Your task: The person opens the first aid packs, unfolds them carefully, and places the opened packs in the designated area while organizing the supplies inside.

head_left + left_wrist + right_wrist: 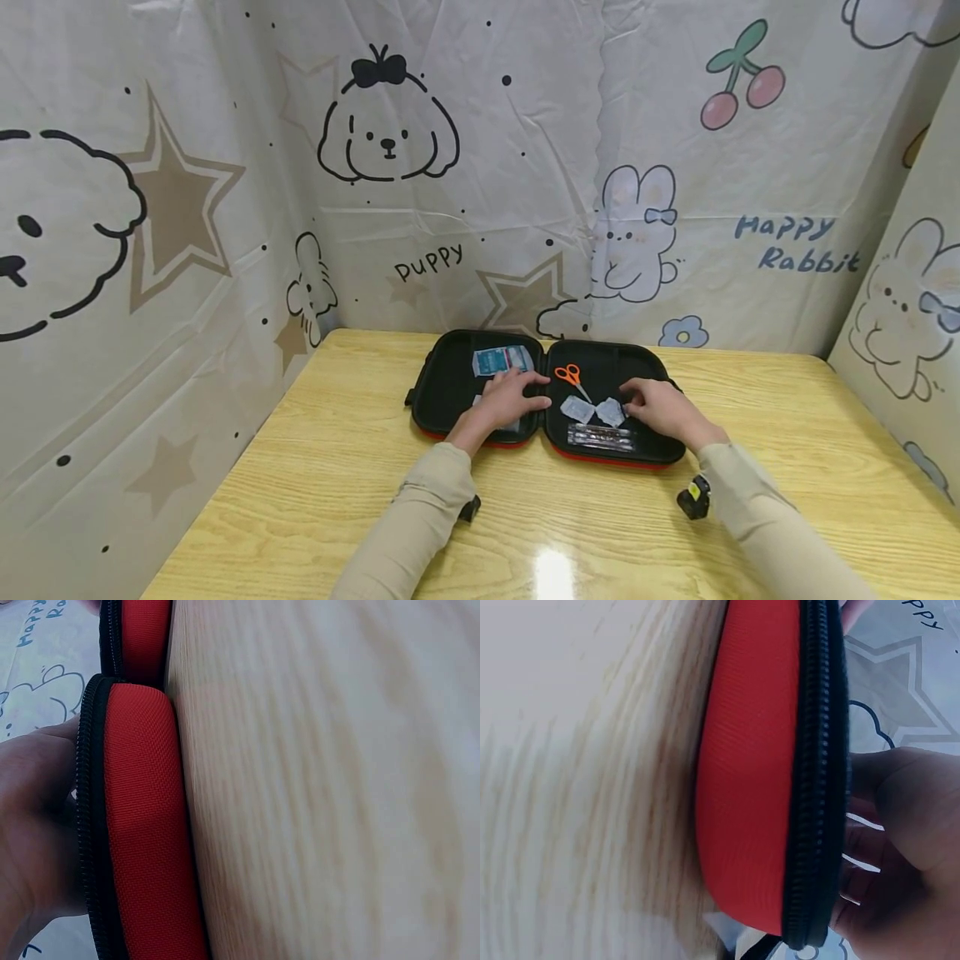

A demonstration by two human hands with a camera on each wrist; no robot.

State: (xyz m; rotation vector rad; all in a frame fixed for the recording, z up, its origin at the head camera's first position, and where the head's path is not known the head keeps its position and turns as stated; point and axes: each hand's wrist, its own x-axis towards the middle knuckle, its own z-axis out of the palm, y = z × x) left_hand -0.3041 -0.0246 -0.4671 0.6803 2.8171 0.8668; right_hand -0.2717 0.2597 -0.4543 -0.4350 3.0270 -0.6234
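A zippered case with a red shell and black lining lies unfolded on the table, its left half [442, 392] and right half [652, 367] side by side. My left hand [510, 400] is over the left half, thumb and fingers apart, partly covering a small white item below. Behind it lies a blue-and-white packet [501, 360]. My right hand [663, 408] reaches into the right half, fingertips at the edge of a whitish packet [611, 412]; whether they pinch it is unclear. Beside that are another whitish packet [577, 409], orange-handled scissors [568, 375] and clear-wrapped slim items [600, 437].
The case rests on a wood-grain table [337, 467]. A printed cloth [465, 208] hangs behind it and along both sides. Low in the wrist views, the red case wall [146, 817] and zipper edge hide the fingertips.
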